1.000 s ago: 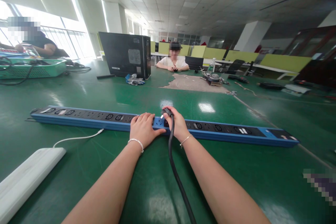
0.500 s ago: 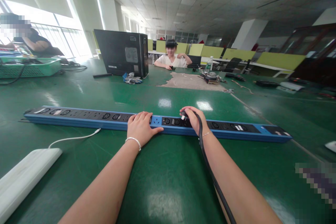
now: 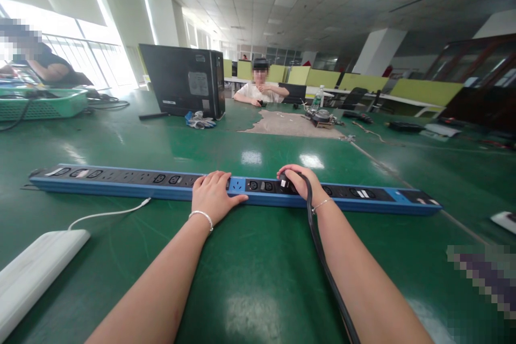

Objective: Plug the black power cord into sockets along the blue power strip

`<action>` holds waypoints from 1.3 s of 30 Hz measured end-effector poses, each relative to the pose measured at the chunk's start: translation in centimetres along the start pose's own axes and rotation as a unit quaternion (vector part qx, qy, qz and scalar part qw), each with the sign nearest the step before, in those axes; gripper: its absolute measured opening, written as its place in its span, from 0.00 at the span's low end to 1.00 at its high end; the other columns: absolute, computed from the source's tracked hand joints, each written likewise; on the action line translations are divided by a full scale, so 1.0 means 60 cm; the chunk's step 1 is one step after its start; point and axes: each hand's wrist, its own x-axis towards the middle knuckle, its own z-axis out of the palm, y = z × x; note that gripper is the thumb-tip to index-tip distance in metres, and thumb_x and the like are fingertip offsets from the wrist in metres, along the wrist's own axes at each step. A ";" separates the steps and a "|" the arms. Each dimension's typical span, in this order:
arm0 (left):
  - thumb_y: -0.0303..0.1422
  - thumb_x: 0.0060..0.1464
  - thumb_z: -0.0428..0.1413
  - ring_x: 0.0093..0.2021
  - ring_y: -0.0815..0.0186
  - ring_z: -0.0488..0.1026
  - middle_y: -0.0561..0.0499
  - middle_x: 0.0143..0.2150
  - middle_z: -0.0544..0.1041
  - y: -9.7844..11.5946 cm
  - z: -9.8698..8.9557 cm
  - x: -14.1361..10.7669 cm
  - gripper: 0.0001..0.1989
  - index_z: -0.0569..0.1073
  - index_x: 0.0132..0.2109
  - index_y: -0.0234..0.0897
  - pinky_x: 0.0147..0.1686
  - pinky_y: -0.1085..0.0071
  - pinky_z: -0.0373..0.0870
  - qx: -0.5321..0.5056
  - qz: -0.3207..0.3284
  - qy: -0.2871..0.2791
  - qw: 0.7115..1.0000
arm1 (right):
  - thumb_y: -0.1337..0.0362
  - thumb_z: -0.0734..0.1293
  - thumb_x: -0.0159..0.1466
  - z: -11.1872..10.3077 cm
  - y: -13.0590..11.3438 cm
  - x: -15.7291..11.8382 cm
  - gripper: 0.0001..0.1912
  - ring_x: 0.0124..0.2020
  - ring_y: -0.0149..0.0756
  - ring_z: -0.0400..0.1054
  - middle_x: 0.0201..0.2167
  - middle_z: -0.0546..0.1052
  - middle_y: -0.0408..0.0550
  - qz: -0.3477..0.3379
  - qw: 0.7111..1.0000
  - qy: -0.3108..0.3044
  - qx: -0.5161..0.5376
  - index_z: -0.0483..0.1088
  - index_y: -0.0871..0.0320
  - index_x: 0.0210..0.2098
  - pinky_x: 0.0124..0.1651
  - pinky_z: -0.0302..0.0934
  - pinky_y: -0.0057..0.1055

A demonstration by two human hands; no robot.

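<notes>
A long blue and black power strip (image 3: pixel 133 191) lies across the green table, lined with sockets. My left hand (image 3: pixel 212 193) rests over its middle, fingers across the top and thumb along the near edge, gripping it. To the right, my right hand (image 3: pixel 301 183) is closed around a black power plug (image 3: pixel 284 179) bearing a small white label. The plug is at the strip's top face; my fingers hide part of it, and I cannot tell how deep it sits in a socket. Its thick black cable (image 3: pixel 322 258) runs down along my right forearm.
A white power bank-like block (image 3: pixel 44 274) with a white cable lies at left front. Farther back are a green basket (image 3: pixel 48 103), a black computer case (image 3: pixel 185 80), gloves (image 3: pixel 200 120) and a bottle (image 3: pixel 318 98). A person (image 3: pixel 260 88) sits across the table.
My right hand and the plug have come down slightly onto the strip, with the plug more upright. My left hand stays on the strip. The view has shifted a little.
</notes>
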 end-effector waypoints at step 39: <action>0.58 0.45 0.51 0.56 0.56 0.64 0.46 0.54 0.72 0.001 -0.003 0.000 0.34 0.68 0.53 0.41 0.55 0.58 0.54 0.009 0.001 0.002 1.000 | 0.64 0.57 0.61 0.064 -0.045 -0.047 0.14 0.37 0.37 0.72 0.35 0.78 0.50 -0.050 0.959 0.166 -0.223 0.73 0.58 0.38 0.43 0.64 0.31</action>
